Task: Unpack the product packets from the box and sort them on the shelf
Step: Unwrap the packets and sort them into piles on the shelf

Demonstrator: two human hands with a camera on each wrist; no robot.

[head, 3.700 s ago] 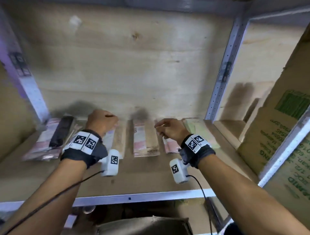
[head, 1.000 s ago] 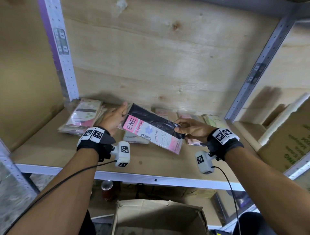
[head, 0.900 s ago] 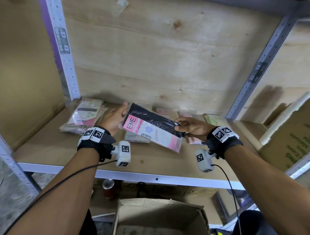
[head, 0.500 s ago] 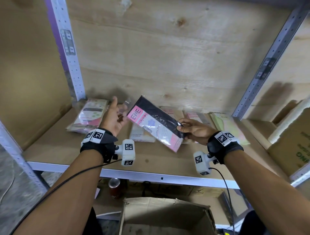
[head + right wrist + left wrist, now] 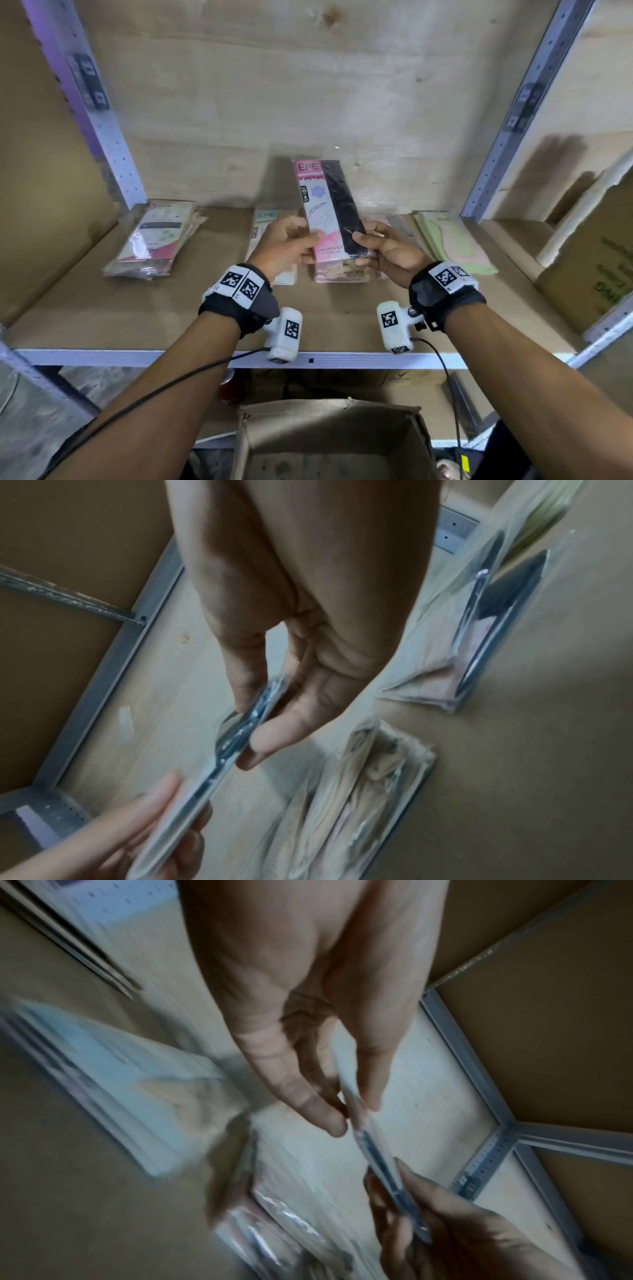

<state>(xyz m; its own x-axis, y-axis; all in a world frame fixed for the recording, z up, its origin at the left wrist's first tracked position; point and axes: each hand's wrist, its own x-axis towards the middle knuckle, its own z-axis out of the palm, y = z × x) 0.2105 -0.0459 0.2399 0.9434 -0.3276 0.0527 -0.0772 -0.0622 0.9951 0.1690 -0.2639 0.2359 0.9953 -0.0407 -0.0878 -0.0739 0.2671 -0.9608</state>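
I hold a pink-and-black ENE packet point(image 5: 328, 205) upright over the middle of the shelf point(image 5: 171, 308). My left hand point(image 5: 306, 241) pinches its lower left edge and my right hand point(image 5: 359, 248) pinches its lower right edge, on the black side. The left wrist view shows the packet point(image 5: 375, 1153) edge-on between my left hand's point(image 5: 356, 1115) thumb and fingers. In the right wrist view my right hand point(image 5: 251, 729) pinches the same thin packet point(image 5: 219, 758). The open cardboard box point(image 5: 335, 442) stands below the shelf.
Packet stacks lie on the shelf: one at the left point(image 5: 154, 236), a green-topped one point(image 5: 265, 222) behind my left hand, a pink one point(image 5: 342, 272) under the held packet, and a green one point(image 5: 452, 240) at the right. Metal uprights point(image 5: 113, 147) flank the bay. A large carton point(image 5: 599, 260) stands at the right.
The packet has turned from a slanted, sideways lie to upright. My left hand, which was off it with spread fingers half a second ago, now pinches it again. Both hands moved toward the middle.
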